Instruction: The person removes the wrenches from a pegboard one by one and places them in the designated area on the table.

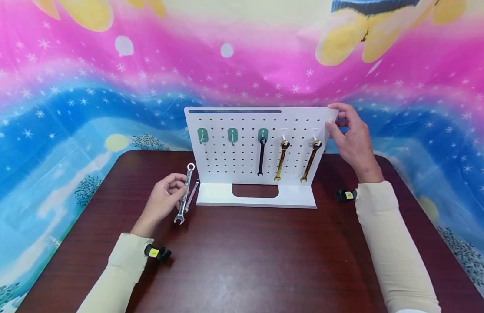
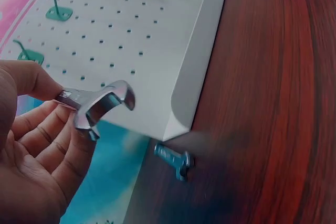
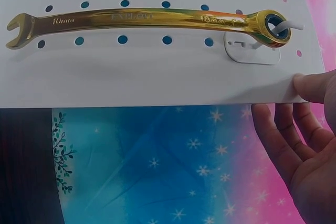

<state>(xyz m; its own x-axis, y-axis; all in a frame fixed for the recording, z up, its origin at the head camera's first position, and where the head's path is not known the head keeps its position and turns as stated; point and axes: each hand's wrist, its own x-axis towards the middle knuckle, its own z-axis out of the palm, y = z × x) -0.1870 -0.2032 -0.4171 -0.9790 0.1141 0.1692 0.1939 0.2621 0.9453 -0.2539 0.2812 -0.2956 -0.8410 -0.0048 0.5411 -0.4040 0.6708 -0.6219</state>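
Note:
My left hand (image 1: pixel 164 198) pinches a silver combination wrench (image 1: pixel 184 195) between thumb and fingers, its ring end up and open end down. Beside it, a second silver wrench (image 2: pixel 173 160) lies on the table by the base of a white pegboard (image 1: pixel 242 190). At the board's upper right corner, my right hand (image 1: pixel 353 139) grips the edge, thumb in front and fingers behind. Close to that hand, a gold wrench (image 3: pixel 157 18) hangs by its ring end from a white hook. Another gold wrench (image 1: pixel 281 161) and a black wrench (image 1: pixel 261 156) hang left of it.
Two green hooks, the leftmost (image 1: pixel 203 135) and its neighbour (image 1: pixel 232 134), carry no wrench. The board stands toward the back of a dark brown wooden table (image 1: pixel 257 256). A colourful printed cloth (image 1: pixel 250 56) hangs behind the table.

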